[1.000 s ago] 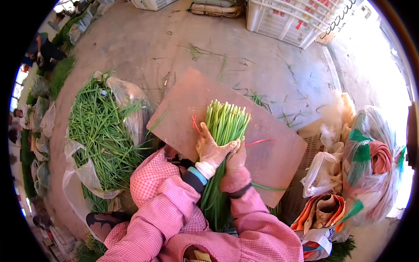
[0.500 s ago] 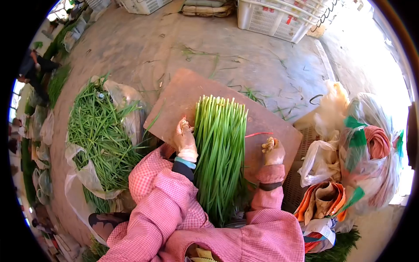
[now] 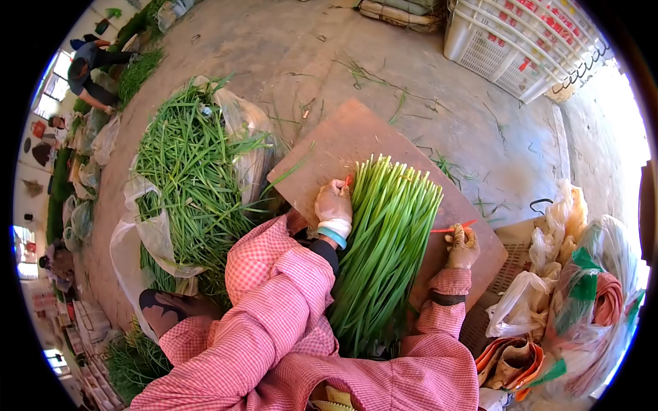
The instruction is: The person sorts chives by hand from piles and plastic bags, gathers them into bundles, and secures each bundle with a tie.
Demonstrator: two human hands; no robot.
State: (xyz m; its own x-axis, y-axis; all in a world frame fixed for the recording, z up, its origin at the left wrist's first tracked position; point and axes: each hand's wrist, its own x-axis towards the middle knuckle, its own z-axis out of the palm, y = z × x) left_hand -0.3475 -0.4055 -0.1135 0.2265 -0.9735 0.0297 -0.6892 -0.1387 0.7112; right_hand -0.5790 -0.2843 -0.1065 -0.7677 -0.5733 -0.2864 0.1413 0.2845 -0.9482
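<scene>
A wide bundle of green stalks (image 3: 384,233) lies on a brown board (image 3: 343,137), pale cut ends pointing away from me and leaves toward my lap. My left hand (image 3: 334,204) is closed at the bundle's left side, with a bit of red tie showing at its fingertips. On the right, my right hand (image 3: 462,246) pinches the end of a red tie (image 3: 452,227) that runs in toward the bundle. The middle of the tie is hidden under the stalks. Both hands look gloved.
Loose green leaves (image 3: 192,178) fill a plastic bag at the left. White crates (image 3: 507,51) stand at the upper right. Plastic bags (image 3: 524,301) and a rolled orange cloth (image 3: 510,363) are at the right. A person (image 3: 89,72) bends over greens at the upper left.
My hands let go of the stalks and moved apart to either side, now closed on the tie's ends. The bundle has spread wider. The view has shifted, moving the scene rightward.
</scene>
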